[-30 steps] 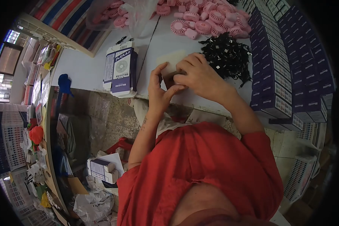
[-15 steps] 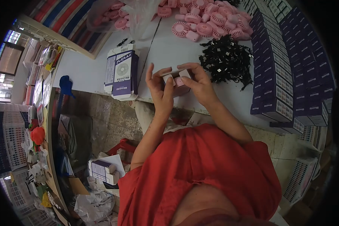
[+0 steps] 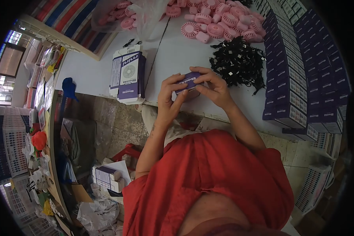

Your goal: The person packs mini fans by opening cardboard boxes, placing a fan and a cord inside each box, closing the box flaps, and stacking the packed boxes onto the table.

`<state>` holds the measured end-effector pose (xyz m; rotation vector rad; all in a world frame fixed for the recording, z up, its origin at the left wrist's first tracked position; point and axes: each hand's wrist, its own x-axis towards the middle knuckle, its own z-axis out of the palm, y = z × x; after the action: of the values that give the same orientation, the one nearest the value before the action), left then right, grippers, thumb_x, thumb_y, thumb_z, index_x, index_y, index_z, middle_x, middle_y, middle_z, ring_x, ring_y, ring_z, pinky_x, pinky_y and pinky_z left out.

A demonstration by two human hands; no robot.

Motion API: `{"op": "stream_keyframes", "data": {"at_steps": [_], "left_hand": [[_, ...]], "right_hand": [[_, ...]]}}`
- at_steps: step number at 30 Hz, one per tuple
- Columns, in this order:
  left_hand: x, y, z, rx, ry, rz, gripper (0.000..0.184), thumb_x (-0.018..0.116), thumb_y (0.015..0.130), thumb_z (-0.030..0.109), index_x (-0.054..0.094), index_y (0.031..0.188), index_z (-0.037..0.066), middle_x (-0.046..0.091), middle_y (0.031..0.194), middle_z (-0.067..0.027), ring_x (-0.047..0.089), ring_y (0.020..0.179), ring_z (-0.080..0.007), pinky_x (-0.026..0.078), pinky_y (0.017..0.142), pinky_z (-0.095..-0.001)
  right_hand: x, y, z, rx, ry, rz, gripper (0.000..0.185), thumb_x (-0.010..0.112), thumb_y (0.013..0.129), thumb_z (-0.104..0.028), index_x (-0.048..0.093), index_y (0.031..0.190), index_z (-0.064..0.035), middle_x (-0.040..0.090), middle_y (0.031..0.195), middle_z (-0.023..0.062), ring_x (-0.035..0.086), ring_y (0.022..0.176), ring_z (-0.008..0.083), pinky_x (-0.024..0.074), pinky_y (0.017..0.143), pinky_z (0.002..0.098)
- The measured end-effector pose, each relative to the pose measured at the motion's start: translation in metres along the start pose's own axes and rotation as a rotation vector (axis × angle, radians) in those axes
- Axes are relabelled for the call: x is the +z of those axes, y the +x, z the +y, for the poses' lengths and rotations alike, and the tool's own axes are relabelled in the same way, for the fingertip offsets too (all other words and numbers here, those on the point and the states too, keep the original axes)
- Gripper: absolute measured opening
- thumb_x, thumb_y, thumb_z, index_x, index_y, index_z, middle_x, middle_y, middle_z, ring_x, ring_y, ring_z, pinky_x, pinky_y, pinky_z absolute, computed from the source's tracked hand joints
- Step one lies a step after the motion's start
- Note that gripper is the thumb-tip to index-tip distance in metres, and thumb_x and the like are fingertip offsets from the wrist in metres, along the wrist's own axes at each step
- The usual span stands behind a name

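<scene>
A small purple box (image 3: pixel 189 80) is between my two hands at the table's front edge, its purple top flap lying over the opening. My left hand (image 3: pixel 171 94) grips its left side, with fingers on top and the thumb at the near face. On the right side my right hand (image 3: pixel 213 87) holds the same box, its fingers bent over the top. Flat purple-and-white cartons (image 3: pixel 129 74) lie stacked to the left. Just right of my hands is a heap of black cables (image 3: pixel 238 65). Pink handheld fans (image 3: pixel 220 21) are piled behind it.
Rows of purple boxes (image 3: pixel 285 78) stand along the table's right side. A clear plastic bag (image 3: pixel 145 17) with pink fans is at the back. Left of it stands a rack with striped cloth (image 3: pixel 72 23). Two small black cables (image 3: pixel 132 43) lie behind the cartons.
Half a second ago the box was open with a pink item showing inside and its white flaps up. Now the purple flap is folded over, and my fingers have closed in on the top.
</scene>
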<state>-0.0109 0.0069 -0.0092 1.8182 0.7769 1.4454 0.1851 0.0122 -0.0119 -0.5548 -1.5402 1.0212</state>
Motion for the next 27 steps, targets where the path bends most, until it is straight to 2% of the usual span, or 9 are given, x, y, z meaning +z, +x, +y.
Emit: {"op": "stream_keyframes", "data": {"at_steps": [1,4,7,8,10,13,22,25,27], "left_hand": [[-0.005,-0.001,-0.001,0.098,0.188,-0.078,0.023,0.07,0.08,0.003,0.065,0.102,0.007,0.054,0.125,-0.0152,0.05,0.122,-0.0295,0.035,0.108,-0.0469],[-0.013,-0.005,0.005,0.278,0.592,-0.125,0.022,0.072,0.077,0.006,0.067,0.099,0.009,0.054,0.126,-0.0155,0.05,0.121,-0.0334,0.032,0.109,-0.0524],[-0.007,-0.006,0.008,0.224,0.536,-0.039,0.018,0.071,0.08,0.006,0.066,0.097,0.007,0.05,0.13,-0.0157,0.048,0.122,-0.0339,0.031,0.11,-0.0512],[0.0,-0.006,0.009,0.226,0.537,-0.038,0.018,0.071,0.08,0.006,0.066,0.097,0.007,0.05,0.13,-0.0157,0.048,0.122,-0.0339,0.031,0.11,-0.0512],[0.019,-0.008,0.01,-0.052,0.18,0.152,0.014,0.067,0.084,0.007,0.062,0.097,0.005,0.043,0.135,-0.0174,0.044,0.124,-0.0332,0.033,0.107,-0.0463],[0.035,-0.008,0.01,-0.198,0.022,0.211,0.014,0.062,0.087,0.007,0.057,0.1,0.004,0.038,0.137,-0.0187,0.042,0.125,-0.0305,0.035,0.103,-0.041],[0.032,-0.013,0.001,-0.168,-0.045,0.15,0.037,0.061,0.085,0.005,0.047,0.119,0.004,0.036,0.138,-0.0195,0.041,0.124,-0.0298,0.037,0.1,-0.038],[0.023,-0.008,0.002,-0.068,0.044,0.079,0.042,0.065,0.083,0.006,0.047,0.121,0.003,0.038,0.135,-0.0185,0.042,0.121,-0.0291,0.038,0.099,-0.0368],[0.023,-0.008,0.003,-0.143,0.061,0.083,0.044,0.067,0.082,0.007,0.047,0.121,0.002,0.04,0.133,-0.0169,0.045,0.118,-0.027,0.038,0.099,-0.0354]], "right_hand": [[-0.005,-0.001,-0.003,0.003,0.003,-0.002,0.022,0.067,0.085,-0.002,0.062,0.106,-0.0051,0.049,0.134,0.0138,0.048,0.123,0.0232,0.0397,0.101,0.034],[-0.011,-0.002,-0.009,-0.146,-0.473,-0.093,0.021,0.07,0.082,-0.004,0.064,0.102,-0.0057,0.047,0.138,0.0149,0.045,0.128,0.0284,0.0373,0.105,0.038],[0.007,-0.009,-0.009,-0.168,-0.534,-0.017,0.023,0.069,0.084,-0.009,0.06,0.105,-0.0052,0.043,0.14,0.017,0.042,0.129,0.0304,0.0338,0.107,0.0392],[0.019,-0.013,-0.005,-0.077,-0.391,0.08,0.024,0.067,0.086,-0.012,0.057,0.107,-0.0055,0.042,0.141,0.0183,0.041,0.13,0.0307,0.0326,0.107,0.0392],[0.038,-0.017,0.001,0.012,-0.246,0.176,0.025,0.064,0.088,-0.014,0.054,0.109,-0.0057,0.04,0.141,0.0195,0.04,0.131,0.031,0.0314,0.107,0.0391],[0.053,-0.018,0.006,0.069,-0.169,0.323,0.024,0.058,0.092,-0.015,0.048,0.11,-0.0053,0.04,0.139,0.0219,0.04,0.129,0.0315,0.0309,0.106,0.0385],[0.053,-0.019,0.006,-0.005,-0.244,0.279,0.021,0.045,0.099,-0.018,0.046,0.113,-0.0038,0.036,0.141,0.0231,0.04,0.127,0.0305,0.0312,0.105,0.0397],[0.049,-0.017,0.005,0.028,-0.178,0.257,0.034,0.045,0.099,-0.025,0.044,0.124,-0.0031,0.034,0.144,0.0219,0.037,0.131,0.0305,0.0295,0.108,0.0388],[0.043,-0.014,-0.003,0.064,-0.062,0.189,0.049,0.044,0.099,-0.03,0.036,0.139,-0.0036,0.033,0.145,0.0204,0.034,0.134,0.0283,0.0267,0.11,0.0371]]}}
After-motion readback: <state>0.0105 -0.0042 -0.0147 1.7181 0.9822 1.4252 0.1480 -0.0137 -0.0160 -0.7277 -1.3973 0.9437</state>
